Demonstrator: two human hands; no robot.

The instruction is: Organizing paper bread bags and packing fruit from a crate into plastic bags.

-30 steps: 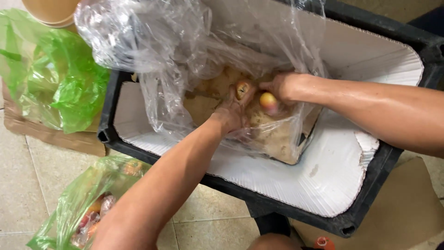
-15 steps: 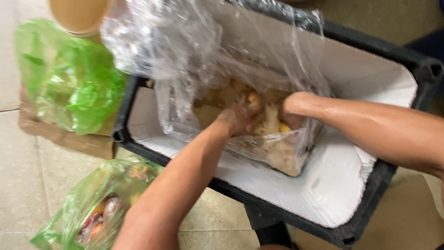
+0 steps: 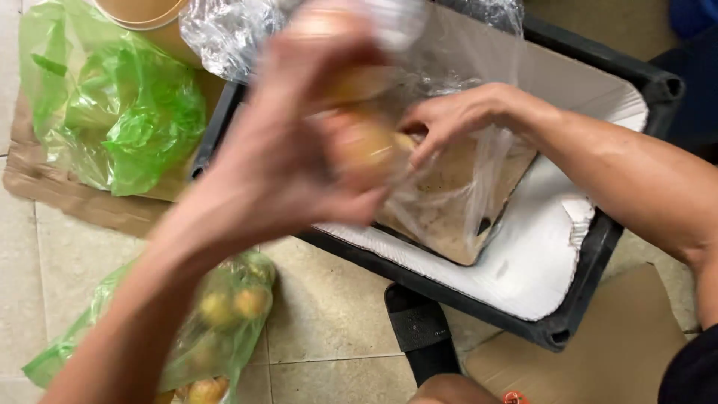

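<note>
Clear plastic bag [image 3: 456, 172] sits in the black crate [image 3: 598, 247], pinched by the right hand [image 3: 456, 120]. Blurred, the raised left hand [image 3: 299, 164] grips yellowish fruit [image 3: 366, 142].

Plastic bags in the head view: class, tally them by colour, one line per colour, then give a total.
Green bags: 2, upper bag, lower bag
Clear bags: 1, bag in the crate
Total: 3

Left hand [image 3: 299, 150] raised, blurred, grip curled; right hand [image 3: 456, 120] reaching, fingers bent.
</note>
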